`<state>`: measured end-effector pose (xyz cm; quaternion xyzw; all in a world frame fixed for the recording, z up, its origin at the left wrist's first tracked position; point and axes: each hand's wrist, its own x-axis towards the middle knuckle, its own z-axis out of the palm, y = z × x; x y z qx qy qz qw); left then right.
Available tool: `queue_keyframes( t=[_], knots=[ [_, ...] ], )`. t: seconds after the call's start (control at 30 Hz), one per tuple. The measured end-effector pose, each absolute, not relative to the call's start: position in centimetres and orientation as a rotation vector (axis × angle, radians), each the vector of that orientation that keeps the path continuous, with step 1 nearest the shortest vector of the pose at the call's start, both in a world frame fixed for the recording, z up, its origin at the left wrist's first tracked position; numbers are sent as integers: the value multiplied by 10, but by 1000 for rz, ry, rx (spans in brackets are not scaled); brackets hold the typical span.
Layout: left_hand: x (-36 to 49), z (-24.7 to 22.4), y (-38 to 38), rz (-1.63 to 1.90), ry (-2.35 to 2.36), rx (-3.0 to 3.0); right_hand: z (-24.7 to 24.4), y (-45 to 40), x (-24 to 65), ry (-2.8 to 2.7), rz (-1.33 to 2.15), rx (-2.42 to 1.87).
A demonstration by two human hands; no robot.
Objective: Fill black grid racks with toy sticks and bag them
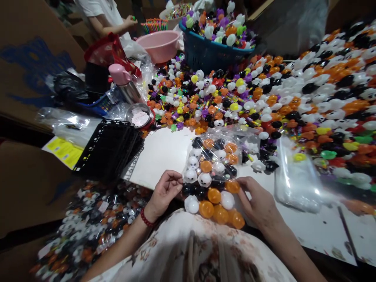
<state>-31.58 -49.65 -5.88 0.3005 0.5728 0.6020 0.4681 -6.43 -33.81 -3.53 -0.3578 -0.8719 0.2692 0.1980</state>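
Note:
In front of my body at the table's edge lies a clear plastic bag (216,156) with small white skull-faced, orange and black plastic pieces inside. Toward me, at the bag's near end, several larger-looking orange pieces (220,214) and white pieces (192,204) sit close to my lap. My left hand (165,192), with a red bead bracelet at the wrist, has its fingertips closed at the bag's left edge. At the right side, my right hand (258,201) curls its thumb and fingers around the bag's edge beside an orange piece. Its fingertips are partly hidden.
A large pile of colourful pieces (211,96) covers the table behind. Flat clear bags (298,176) lie right. Left are black cards (107,150), a round tin (140,116) and a thermos (125,82). Behind stand a blue basket (214,55), a pink basin (160,45) and another person (102,17).

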Motion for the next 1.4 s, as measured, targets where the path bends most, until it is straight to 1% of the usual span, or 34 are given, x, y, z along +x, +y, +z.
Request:
queue_keyframes(
  t=[0.13,0.33,0.47,0.7,0.9,1.03,1.2,1.4],
  knots=[
    [-314,-62,-494,1530,1465,864,-37,-339,-64,-2438,741,-989],
    [-305,-63,-484,1623,1408,684,-37,-340,-65,-2449,709,-1006],
    [-303,-61,-477,1663,1420,680,-37,-341,-66,-2472,656,-960],
    [-303,-62,-472,1558,1698,838,-42,-341,-64,-2489,637,-932],
    [-301,-63,-469,1494,1818,909,-39,-342,-66,-2494,589,-895],
    [-296,-61,-471,1453,2013,959,-37,-345,-65,-2518,540,-887],
    [-295,-64,-485,1422,2099,1213,-36,-350,-58,-2525,520,-897],
    [-296,-70,-501,1503,2084,1535,-32,-357,-50,-2494,546,-867]
  ],
)
